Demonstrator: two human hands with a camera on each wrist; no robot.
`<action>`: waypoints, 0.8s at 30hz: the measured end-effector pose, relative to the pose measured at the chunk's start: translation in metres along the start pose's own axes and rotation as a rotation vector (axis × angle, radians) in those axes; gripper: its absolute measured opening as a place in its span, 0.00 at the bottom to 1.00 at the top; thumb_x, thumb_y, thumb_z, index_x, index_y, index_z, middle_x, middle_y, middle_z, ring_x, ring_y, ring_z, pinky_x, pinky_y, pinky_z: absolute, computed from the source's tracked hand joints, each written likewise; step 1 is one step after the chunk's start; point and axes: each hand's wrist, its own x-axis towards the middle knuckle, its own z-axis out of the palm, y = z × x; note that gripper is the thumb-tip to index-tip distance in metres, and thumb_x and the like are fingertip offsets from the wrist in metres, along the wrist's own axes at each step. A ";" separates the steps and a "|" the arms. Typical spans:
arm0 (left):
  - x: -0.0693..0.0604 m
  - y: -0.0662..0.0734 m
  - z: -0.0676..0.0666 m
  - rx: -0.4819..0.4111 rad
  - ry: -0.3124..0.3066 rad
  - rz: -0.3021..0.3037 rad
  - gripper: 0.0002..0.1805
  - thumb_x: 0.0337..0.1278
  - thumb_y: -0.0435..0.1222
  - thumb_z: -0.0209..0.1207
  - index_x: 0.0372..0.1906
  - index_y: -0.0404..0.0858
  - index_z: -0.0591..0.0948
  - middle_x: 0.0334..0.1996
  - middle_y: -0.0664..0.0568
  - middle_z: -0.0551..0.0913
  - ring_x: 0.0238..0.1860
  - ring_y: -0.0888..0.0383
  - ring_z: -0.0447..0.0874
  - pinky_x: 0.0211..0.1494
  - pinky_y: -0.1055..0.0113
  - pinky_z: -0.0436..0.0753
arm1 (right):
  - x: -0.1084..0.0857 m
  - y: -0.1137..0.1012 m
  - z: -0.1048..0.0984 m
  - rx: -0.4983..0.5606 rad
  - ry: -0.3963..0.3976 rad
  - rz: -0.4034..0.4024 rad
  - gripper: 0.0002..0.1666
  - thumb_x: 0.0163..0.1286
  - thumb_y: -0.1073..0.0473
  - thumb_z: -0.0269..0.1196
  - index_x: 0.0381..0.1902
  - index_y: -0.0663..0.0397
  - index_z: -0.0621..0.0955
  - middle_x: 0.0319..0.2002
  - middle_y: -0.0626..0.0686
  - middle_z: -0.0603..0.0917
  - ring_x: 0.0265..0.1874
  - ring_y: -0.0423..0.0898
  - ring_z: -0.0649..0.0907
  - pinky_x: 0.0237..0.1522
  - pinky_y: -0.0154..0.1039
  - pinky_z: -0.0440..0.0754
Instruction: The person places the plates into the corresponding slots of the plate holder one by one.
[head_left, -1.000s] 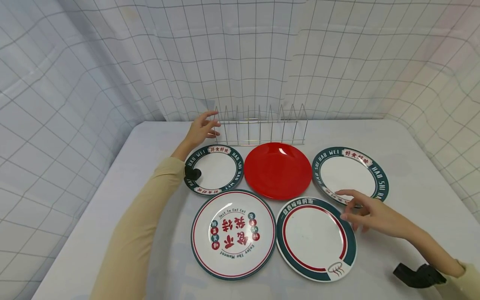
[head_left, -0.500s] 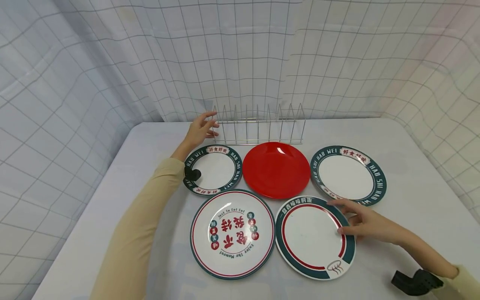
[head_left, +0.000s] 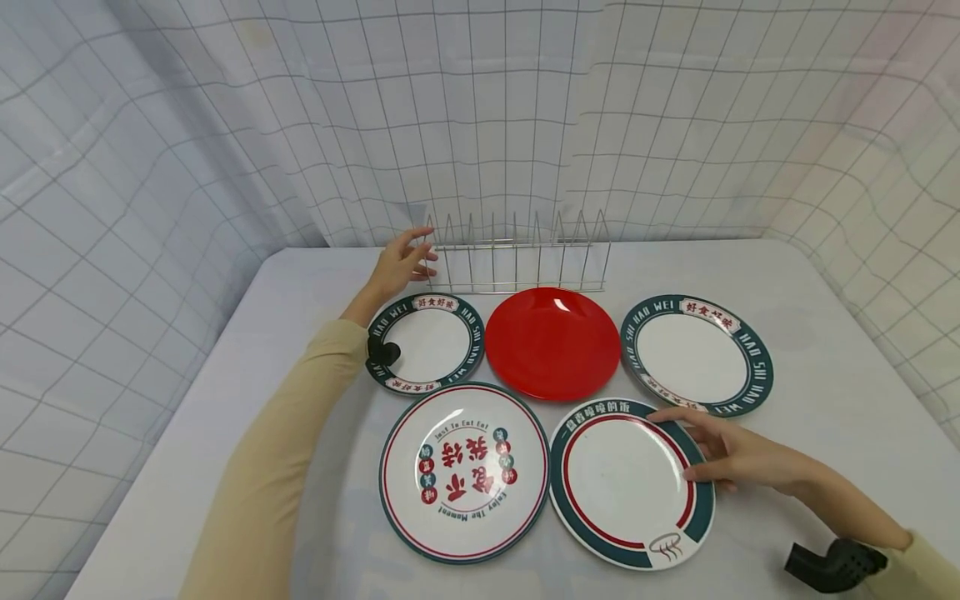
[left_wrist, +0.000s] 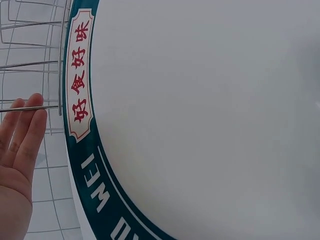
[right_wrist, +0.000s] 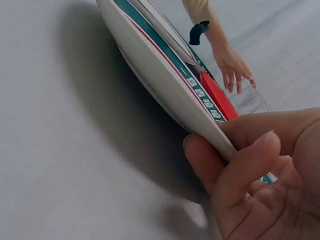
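My right hand (head_left: 738,454) pinches the right rim of a white plate with a dark green rim and red ring (head_left: 626,492). In the right wrist view, fingers (right_wrist: 202,157) reach under that plate (right_wrist: 165,80), whose near edge is raised off the cloth, while the thumb lies over it. My left hand (head_left: 397,265) is at the left end of a wire dish rack (head_left: 517,244). In the left wrist view its fingers (left_wrist: 30,135) are fairly straight, their tips at a rack wire (left_wrist: 50,107); how firmly they touch cannot be told.
Other plates lie flat: a red one (head_left: 553,343), a white one with red lettering (head_left: 465,472), and two green-rimmed ones, at left (head_left: 429,343) and right (head_left: 696,354). Grid-patterned white cloth (head_left: 480,108) hangs behind the rack and at both sides of the white table (head_left: 225,400).
My right hand has come left and down from above the gap between the right plates and taken hold of the red-ringed plate's rim, raising it slightly. The left hand stays at the rack.
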 end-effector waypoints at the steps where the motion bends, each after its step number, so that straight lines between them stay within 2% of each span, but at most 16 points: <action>1: 0.000 0.000 0.000 -0.001 -0.001 -0.001 0.25 0.74 0.44 0.44 0.71 0.46 0.64 0.51 0.34 0.80 0.44 0.40 0.85 0.52 0.55 0.84 | 0.000 0.000 -0.001 0.011 -0.016 -0.003 0.39 0.65 0.64 0.62 0.71 0.50 0.60 0.45 0.67 0.72 0.13 0.53 0.72 0.17 0.33 0.75; 3: 0.000 0.000 0.000 -0.002 -0.003 0.000 0.25 0.74 0.44 0.44 0.72 0.45 0.63 0.51 0.34 0.80 0.44 0.40 0.85 0.52 0.55 0.84 | 0.002 0.001 -0.002 0.042 -0.047 -0.009 0.38 0.66 0.65 0.61 0.71 0.49 0.60 0.34 0.63 0.71 0.12 0.55 0.69 0.16 0.31 0.74; 5: -0.001 0.001 -0.001 0.001 -0.008 0.003 0.25 0.74 0.44 0.44 0.72 0.44 0.62 0.51 0.34 0.79 0.45 0.40 0.85 0.52 0.55 0.84 | 0.003 0.003 -0.004 0.094 -0.083 -0.027 0.37 0.67 0.67 0.58 0.71 0.50 0.60 0.28 0.60 0.70 0.11 0.57 0.67 0.14 0.31 0.71; 8: -0.002 0.002 -0.001 -0.004 -0.013 0.004 0.26 0.74 0.43 0.44 0.72 0.43 0.62 0.51 0.33 0.79 0.44 0.41 0.85 0.52 0.55 0.85 | 0.004 0.005 -0.005 0.143 -0.113 -0.037 0.34 0.69 0.67 0.55 0.71 0.49 0.60 0.25 0.60 0.67 0.11 0.57 0.65 0.14 0.30 0.70; 11: -0.003 0.002 -0.001 -0.015 -0.018 0.006 0.26 0.75 0.43 0.44 0.72 0.43 0.62 0.52 0.33 0.79 0.45 0.40 0.85 0.52 0.55 0.84 | 0.004 0.007 -0.004 0.138 -0.087 -0.030 0.33 0.69 0.66 0.55 0.70 0.49 0.61 0.45 0.67 0.69 0.13 0.50 0.70 0.17 0.30 0.74; 13: -0.003 0.002 -0.001 -0.025 -0.019 0.005 0.26 0.75 0.43 0.44 0.72 0.42 0.62 0.51 0.33 0.79 0.45 0.39 0.84 0.53 0.54 0.84 | 0.004 0.007 -0.002 0.105 -0.046 -0.004 0.34 0.68 0.63 0.57 0.70 0.48 0.62 0.59 0.71 0.61 0.27 0.41 0.77 0.27 0.29 0.80; 14: -0.003 0.001 -0.001 -0.031 -0.020 0.005 0.26 0.75 0.43 0.44 0.72 0.42 0.62 0.51 0.32 0.78 0.45 0.38 0.84 0.53 0.53 0.84 | 0.004 0.007 -0.001 0.083 -0.024 0.003 0.35 0.67 0.62 0.58 0.71 0.48 0.62 0.65 0.71 0.54 0.40 0.42 0.79 0.33 0.30 0.82; 15: -0.002 0.001 -0.002 -0.035 -0.023 0.005 0.26 0.75 0.43 0.44 0.73 0.42 0.61 0.51 0.32 0.78 0.46 0.38 0.84 0.53 0.53 0.84 | 0.004 0.006 0.000 0.062 -0.003 0.012 0.35 0.67 0.60 0.59 0.71 0.47 0.62 0.70 0.69 0.46 0.53 0.44 0.75 0.39 0.33 0.84; 17: -0.002 0.001 -0.002 -0.038 -0.024 0.004 0.26 0.75 0.43 0.44 0.73 0.42 0.61 0.51 0.31 0.78 0.46 0.37 0.84 0.53 0.53 0.84 | 0.004 0.005 0.002 0.024 0.028 0.026 0.37 0.65 0.58 0.60 0.71 0.46 0.62 0.72 0.67 0.46 0.69 0.54 0.58 0.53 0.43 0.83; 18: -0.002 0.000 -0.002 -0.045 -0.025 0.003 0.26 0.74 0.43 0.44 0.73 0.42 0.62 0.51 0.31 0.79 0.46 0.37 0.84 0.52 0.54 0.84 | 0.004 0.005 0.002 0.012 0.041 0.033 0.37 0.65 0.57 0.60 0.71 0.46 0.62 0.73 0.67 0.47 0.72 0.58 0.48 0.58 0.48 0.80; 20: -0.002 0.001 -0.002 -0.053 -0.027 0.003 0.26 0.74 0.43 0.45 0.73 0.43 0.62 0.50 0.30 0.79 0.46 0.37 0.84 0.52 0.55 0.84 | 0.004 0.004 0.003 0.000 0.053 0.031 0.38 0.64 0.56 0.60 0.71 0.46 0.62 0.73 0.68 0.46 0.70 0.71 0.40 0.60 0.61 0.75; 22: -0.003 0.001 -0.003 -0.058 -0.030 0.001 0.26 0.74 0.44 0.45 0.72 0.43 0.62 0.49 0.30 0.79 0.45 0.37 0.84 0.52 0.55 0.85 | 0.004 0.003 0.004 0.005 0.062 0.039 0.38 0.64 0.56 0.61 0.71 0.46 0.62 0.74 0.68 0.44 0.70 0.72 0.38 0.60 0.69 0.70; 24: -0.003 0.002 -0.003 -0.060 -0.033 0.000 0.26 0.74 0.44 0.45 0.72 0.43 0.62 0.49 0.30 0.79 0.45 0.37 0.84 0.52 0.55 0.85 | 0.004 0.003 0.004 0.024 0.064 0.039 0.37 0.65 0.56 0.60 0.71 0.45 0.61 0.74 0.67 0.42 0.71 0.67 0.42 0.60 0.66 0.71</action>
